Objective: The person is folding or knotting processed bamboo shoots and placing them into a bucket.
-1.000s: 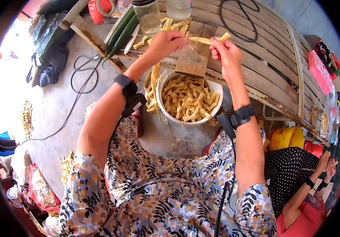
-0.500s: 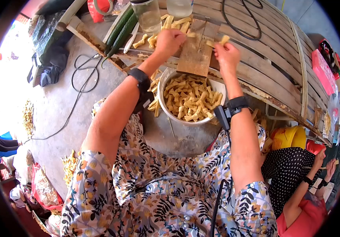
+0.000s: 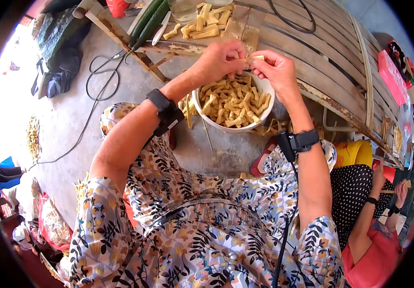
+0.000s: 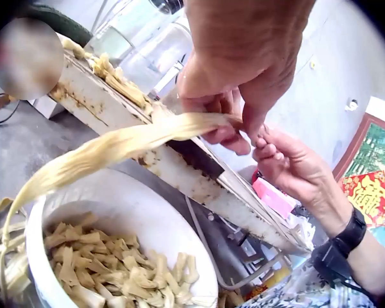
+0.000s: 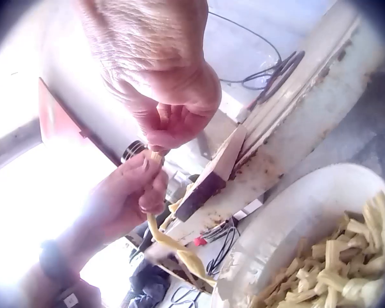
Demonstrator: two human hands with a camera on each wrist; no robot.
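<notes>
Both hands meet above the front edge of a slatted wooden bench, fingertips close together. My left hand (image 3: pixel 221 58) pinches a pale yellow fibrous strip (image 4: pixel 115 146), whose long tail droops past the white bowl in the left wrist view. With thumb and fingers, my right hand (image 3: pixel 278 69) pinches a short end of pale yellow strip (image 3: pixel 256 57) right against the left fingertips. Curled fingers hide the spot between them. Below, the white bowl (image 3: pixel 266 86) holds many short knotted yellow pieces (image 3: pixel 235 103). A small wooden board (image 3: pixel 237 23) lies on the bench behind the hands.
Several yellow pieces (image 3: pixel 206 32), a white-handled knife (image 3: pixel 161 30), cucumbers (image 3: pixel 150 24) and a jar (image 3: pixel 183 10) stand on the bench's left end. A black cable (image 3: pixel 293 26) lies on the slats (image 3: pixel 332 62). Another person (image 3: pixel 372 245) sits at the right near a yellow bucket (image 3: pixel 353 154).
The hands were apart over the board, first with a strip stretched between them, then each with a separate end. They have come together, nearer the body, above the bowl's far side.
</notes>
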